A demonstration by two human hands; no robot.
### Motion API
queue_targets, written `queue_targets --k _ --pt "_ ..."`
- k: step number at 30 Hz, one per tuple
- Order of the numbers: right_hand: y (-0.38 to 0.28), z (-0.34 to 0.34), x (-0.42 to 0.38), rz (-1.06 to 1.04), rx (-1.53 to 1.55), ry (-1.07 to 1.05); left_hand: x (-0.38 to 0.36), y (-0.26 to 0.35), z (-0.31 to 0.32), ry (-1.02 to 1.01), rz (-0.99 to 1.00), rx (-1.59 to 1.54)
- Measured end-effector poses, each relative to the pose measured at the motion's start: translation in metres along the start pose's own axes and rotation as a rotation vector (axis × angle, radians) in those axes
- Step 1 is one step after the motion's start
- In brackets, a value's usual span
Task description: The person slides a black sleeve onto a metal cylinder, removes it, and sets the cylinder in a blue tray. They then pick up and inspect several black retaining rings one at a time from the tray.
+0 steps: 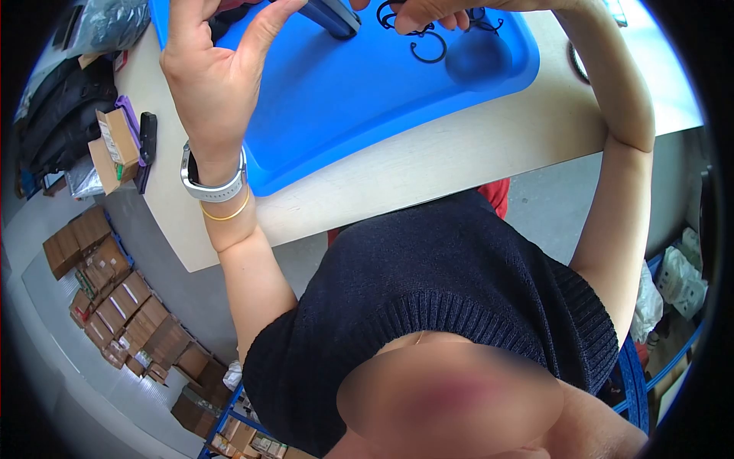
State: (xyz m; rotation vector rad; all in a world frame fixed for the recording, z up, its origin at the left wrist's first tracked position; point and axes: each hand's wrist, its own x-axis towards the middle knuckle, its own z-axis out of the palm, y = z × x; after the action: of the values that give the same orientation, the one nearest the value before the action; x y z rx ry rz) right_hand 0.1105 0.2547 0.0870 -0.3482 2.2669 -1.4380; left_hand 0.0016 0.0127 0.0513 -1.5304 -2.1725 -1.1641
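I operate two bare hands over a blue tray on the counter. My right hand is over black rings at the tray's far side; fingers touch or nearly touch them. I cannot tell whether its grip is clamped on a ring or only resting there. One open-ended ring lies flat on the tray, just beside that hand.

My left hand is raised, thumb extended toward the dark blue elongated part. Its fingertips run out of view; I cannot tell whether its grip is apart or together.

Handling notes, in my judgement:
1. Take a single ring by its rim; open ends may hook a neighbour.
2. Keep pinch force light; thin rings may spring or slip.
3. Hold the left wrist clear of the tray edge, so the watch cannot catch.
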Motion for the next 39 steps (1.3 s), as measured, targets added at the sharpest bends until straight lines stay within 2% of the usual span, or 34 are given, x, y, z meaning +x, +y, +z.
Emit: queue_targets --k 5,7,8,10,12,14,15,16,18,19,22,24,27,30,32,34,39 --pt "0.012 0.004 0.000 -0.083 -0.006 0.029 0.001 0.010 0.007 0.001 -0.057 -0.038" --pt "0.008 0.003 -0.001 -0.097 -0.021 0.039 0.009 0.025 0.018 0.246 0.035 0.360" --pt "0.008 0.003 -0.001 -0.109 -0.041 0.040 0.008 0.020 0.009 0.245 0.034 0.359" --pt "0.009 0.003 0.001 -0.120 -0.060 0.042 0.002 0.009 -0.019 -0.008 0.118 0.121" --pt "0.014 0.004 0.005 -0.132 0.066 0.027 -0.007 0.016 -0.019 -0.048 0.073 0.020" --pt "0.012 0.006 0.002 -0.168 0.154 0.012 -0.012 0.026 -0.011 -0.181 -0.001 -0.278" --pt "0.011 0.007 0.001 -0.206 0.242 -0.004 -0.014 0.035 -0.006 -0.213 -0.089 -0.306" --pt "0.010 0.006 0.001 -0.205 0.242 -0.005 -0.015 0.034 -0.006 -0.212 -0.090 -0.307" --pt "0.010 0.006 0.003 -0.216 0.243 -0.054 -0.020 0.029 -0.002 -0.320 -0.265 -0.608" --pt "0.009 0.008 0.003 -0.215 0.243 -0.054 -0.020 0.024 0.000 -0.342 -0.251 -0.638" --pt "0.010 0.014 0.003 -0.271 0.170 0.046 -0.018 0.018 0.000 -0.318 -0.233 -0.686" --pt "0.015 0.011 0.006 -0.319 0.292 0.063 -0.016 0.018 -0.002 -0.291 -0.249 -0.657" --pt "0.013 0.010 0.007 -0.195 0.151 0.115 -0.011 0.015 -0.004 -0.279 -0.230 -0.625" --pt "0.019 0.011 0.008 -0.264 0.187 0.129 -0.010 0.013 -0.006 -0.318 -0.204 -0.630" --pt "0.017 0.011 0.008 -0.233 0.179 0.138 -0.010 0.019 -0.005 -0.340 -0.212 -0.637" --pt "0.017 0.012 0.008 -0.203 0.171 0.144 -0.012 0.035 0.000 -0.209 -0.570 -0.743" --pt "0.020 0.011 0.008 -0.264 0.187 0.156 -0.009 0.036 0.002 -0.204 -0.540 -0.775"
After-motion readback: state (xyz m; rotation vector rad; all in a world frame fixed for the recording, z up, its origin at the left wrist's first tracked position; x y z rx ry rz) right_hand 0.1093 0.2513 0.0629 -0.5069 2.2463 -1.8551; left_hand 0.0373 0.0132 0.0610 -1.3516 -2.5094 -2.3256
